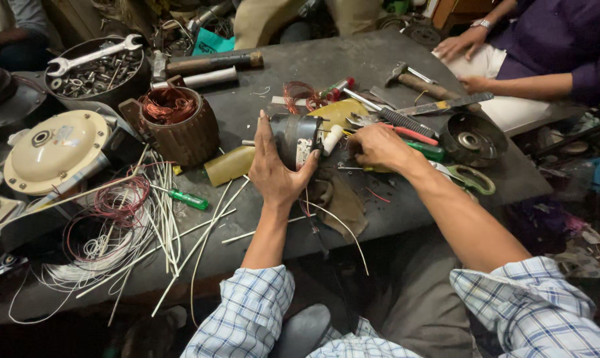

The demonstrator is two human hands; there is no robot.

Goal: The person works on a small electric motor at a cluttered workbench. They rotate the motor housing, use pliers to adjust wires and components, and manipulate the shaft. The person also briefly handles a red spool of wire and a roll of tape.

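A: Dark workbench (379, 59) first, crowded end to end. Stator with copper windings (179, 126) at the left, cream motor cover (55, 149) beyond it, bowl of nuts and bolts (94, 76) with a spanner across the rim.

B: And the piece in hand?

A: Small dark motor (293, 138), lying on its side near the middle of the bench, on a scrap of brown cloth (340, 199). Left hand (273, 174) wrapped round its near end, thumb up one flank, fingers closed against the other. Good brace; best kept low and firm so the body cannot roll.

B: Right hand?

A: Right hand (378, 147) just beside the motor's far end, fingers curled and pressed together around something thin. Cannot tell what, hidden under the knuckles.

B: Hazards?

A: Loose white sleeving (164, 219) and red wire coil (121, 199) near the left elbow; worth keeping clear. Green screwdriver (187, 197) within reach. Smallest of all, thin leads trailing from the motor toward the bench edge: probably easy to snag, so gentle pulls only.
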